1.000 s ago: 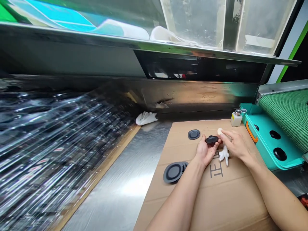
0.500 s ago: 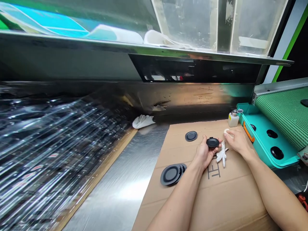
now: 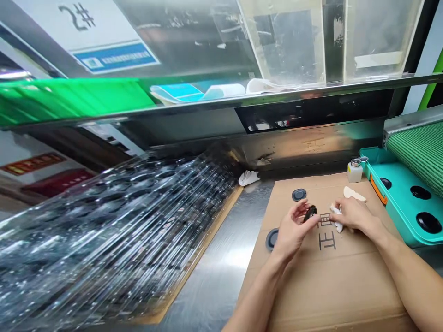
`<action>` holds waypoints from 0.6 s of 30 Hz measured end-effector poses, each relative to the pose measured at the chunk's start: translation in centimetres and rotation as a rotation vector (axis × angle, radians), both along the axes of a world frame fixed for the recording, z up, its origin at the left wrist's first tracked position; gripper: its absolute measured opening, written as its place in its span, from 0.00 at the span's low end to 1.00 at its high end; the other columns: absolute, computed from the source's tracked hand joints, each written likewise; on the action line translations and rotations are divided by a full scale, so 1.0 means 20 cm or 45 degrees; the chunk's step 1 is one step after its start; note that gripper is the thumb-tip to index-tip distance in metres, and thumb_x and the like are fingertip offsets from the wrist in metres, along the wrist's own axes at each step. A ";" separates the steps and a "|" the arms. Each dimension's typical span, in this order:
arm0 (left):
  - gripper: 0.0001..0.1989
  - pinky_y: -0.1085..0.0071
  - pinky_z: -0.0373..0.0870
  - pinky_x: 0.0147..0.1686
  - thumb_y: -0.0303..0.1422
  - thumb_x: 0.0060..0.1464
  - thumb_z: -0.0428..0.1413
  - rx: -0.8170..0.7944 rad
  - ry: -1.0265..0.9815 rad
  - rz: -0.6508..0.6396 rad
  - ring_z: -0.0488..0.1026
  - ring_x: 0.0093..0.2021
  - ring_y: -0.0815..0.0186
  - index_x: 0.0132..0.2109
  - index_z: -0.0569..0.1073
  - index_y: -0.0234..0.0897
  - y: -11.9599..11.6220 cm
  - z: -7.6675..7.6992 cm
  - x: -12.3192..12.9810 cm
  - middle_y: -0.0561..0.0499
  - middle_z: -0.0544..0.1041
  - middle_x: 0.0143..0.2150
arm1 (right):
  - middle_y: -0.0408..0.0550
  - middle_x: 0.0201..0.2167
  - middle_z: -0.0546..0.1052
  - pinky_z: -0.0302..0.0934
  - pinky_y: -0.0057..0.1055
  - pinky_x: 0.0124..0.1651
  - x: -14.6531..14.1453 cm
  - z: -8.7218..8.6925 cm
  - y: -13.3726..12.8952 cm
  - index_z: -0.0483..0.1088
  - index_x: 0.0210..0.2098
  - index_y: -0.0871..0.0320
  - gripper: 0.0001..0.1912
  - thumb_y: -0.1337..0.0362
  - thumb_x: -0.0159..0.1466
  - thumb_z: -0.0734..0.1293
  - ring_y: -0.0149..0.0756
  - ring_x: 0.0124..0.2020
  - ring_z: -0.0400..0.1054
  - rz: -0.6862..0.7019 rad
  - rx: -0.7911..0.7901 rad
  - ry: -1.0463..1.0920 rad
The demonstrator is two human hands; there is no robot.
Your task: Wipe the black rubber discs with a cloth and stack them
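My left hand (image 3: 292, 230) is closed on a small round black plastic part (image 3: 310, 213), now tilted up on edge between thumb and fingers. To its right, my right hand (image 3: 356, 214) pinches a crumpled white cloth (image 3: 338, 225) lying on the cardboard sheet (image 3: 321, 286). Just beyond that hand rests a flat off-white pad (image 3: 353, 193), touched by nothing. One dark grey disc (image 3: 299, 194) lies behind my left hand. Another grey disc (image 3: 272, 239) is partly covered by my left forearm and hand.
A small white pump bottle (image 3: 355, 171) stands at the back beside a teal tray (image 3: 398, 216) holding black round parts. The green conveyor belt (image 3: 418, 143) overhangs the tray. At left, clear plastic trays (image 3: 138, 240) are piled on the metal bench (image 3: 221, 263), beneath a metal shelf.
My view has swung left. My right hand has let go of the off-white pad and taken the white cloth. My left hand has tipped the black part from flat to upright.
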State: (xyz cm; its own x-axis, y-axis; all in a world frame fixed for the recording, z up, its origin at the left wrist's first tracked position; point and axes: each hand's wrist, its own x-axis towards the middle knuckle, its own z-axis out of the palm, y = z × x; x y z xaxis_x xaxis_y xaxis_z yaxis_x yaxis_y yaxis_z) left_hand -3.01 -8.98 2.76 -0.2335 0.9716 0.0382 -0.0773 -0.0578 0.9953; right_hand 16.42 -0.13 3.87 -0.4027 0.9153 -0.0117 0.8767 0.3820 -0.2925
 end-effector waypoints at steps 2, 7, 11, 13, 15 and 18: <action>0.43 0.63 0.67 0.54 0.38 0.42 0.71 0.145 0.340 0.113 0.73 0.54 0.59 0.64 0.63 0.40 -0.08 -0.01 -0.02 0.42 0.74 0.55 | 0.48 0.36 0.80 0.49 0.29 0.33 -0.01 -0.02 0.00 0.75 0.40 0.53 0.12 0.54 0.63 0.67 0.39 0.38 0.71 0.019 -0.010 0.004; 0.55 0.59 0.70 0.53 0.38 0.47 0.69 0.511 0.964 0.227 0.74 0.53 0.58 0.72 0.45 0.46 -0.21 -0.02 0.04 0.43 0.75 0.53 | 0.50 0.39 0.79 0.47 0.30 0.32 0.02 -0.05 0.04 0.75 0.42 0.55 0.13 0.55 0.65 0.64 0.40 0.39 0.71 -0.007 0.019 0.051; 0.56 0.58 0.70 0.55 0.37 0.49 0.68 0.647 1.078 0.229 0.74 0.54 0.58 0.73 0.39 0.47 -0.22 -0.01 0.11 0.43 0.76 0.53 | 0.50 0.37 0.79 0.46 0.30 0.32 0.03 -0.06 0.06 0.74 0.39 0.56 0.13 0.55 0.65 0.63 0.39 0.38 0.70 -0.003 0.020 0.051; 0.56 0.58 0.69 0.56 0.37 0.50 0.68 0.668 1.071 0.229 0.74 0.54 0.58 0.73 0.39 0.46 -0.21 -0.01 0.12 0.43 0.76 0.53 | 0.50 0.37 0.79 0.47 0.30 0.33 0.03 -0.06 0.06 0.74 0.39 0.56 0.13 0.54 0.66 0.63 0.39 0.38 0.69 -0.003 0.014 0.044; 0.55 0.58 0.69 0.56 0.38 0.50 0.68 0.666 1.046 0.227 0.74 0.55 0.58 0.73 0.40 0.46 -0.21 -0.02 0.13 0.43 0.75 0.55 | 0.50 0.37 0.79 0.48 0.30 0.33 0.03 -0.06 0.05 0.75 0.40 0.55 0.14 0.53 0.66 0.62 0.39 0.39 0.69 -0.012 0.003 0.043; 0.42 0.61 0.71 0.52 0.40 0.54 0.64 0.558 1.021 0.168 0.76 0.49 0.59 0.70 0.53 0.42 -0.19 -0.05 0.12 0.44 0.78 0.50 | 0.50 0.39 0.79 0.49 0.30 0.34 0.02 -0.04 0.04 0.75 0.41 0.55 0.14 0.53 0.67 0.63 0.40 0.40 0.70 -0.008 0.000 0.045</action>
